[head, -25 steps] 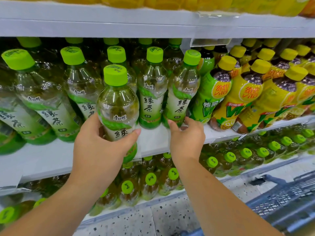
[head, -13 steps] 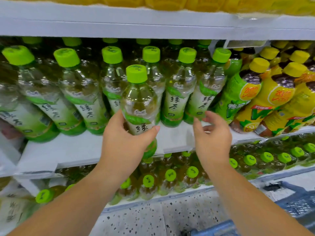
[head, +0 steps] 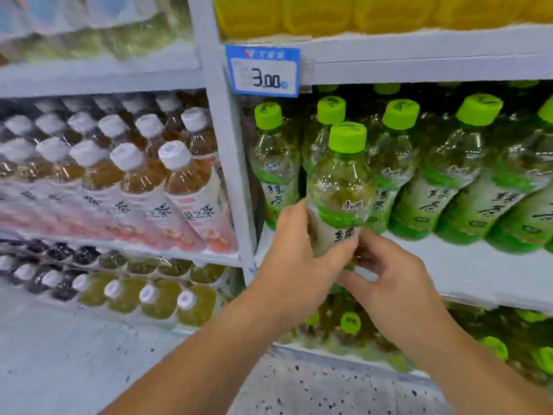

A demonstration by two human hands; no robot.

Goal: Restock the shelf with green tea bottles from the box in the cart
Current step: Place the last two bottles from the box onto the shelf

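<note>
A green tea bottle [head: 341,193] with a lime cap is upright in front of the white shelf [head: 466,274]. My left hand [head: 302,265] grips its lower body from the left. My right hand [head: 395,283] has come in from the right, and its fingers curl round the bottle's base. Behind it several more green tea bottles [head: 431,187] stand in rows on the shelf, the leftmost one [head: 276,166] beside the grey upright post [head: 224,163]. The cart and the box are out of view.
A blue price tag [head: 263,70] reading 3.00 hangs on the shelf edge above. Left of the post stand white-capped tea bottles [head: 185,187]. A lower shelf holds more green bottles [head: 350,322]. Speckled floor [head: 314,390] lies below.
The view has swung left, so the post and the white-capped bottles now show. My right hand moved from the shelf edge onto the bottle's base. My left hand still holds the bottle.
</note>
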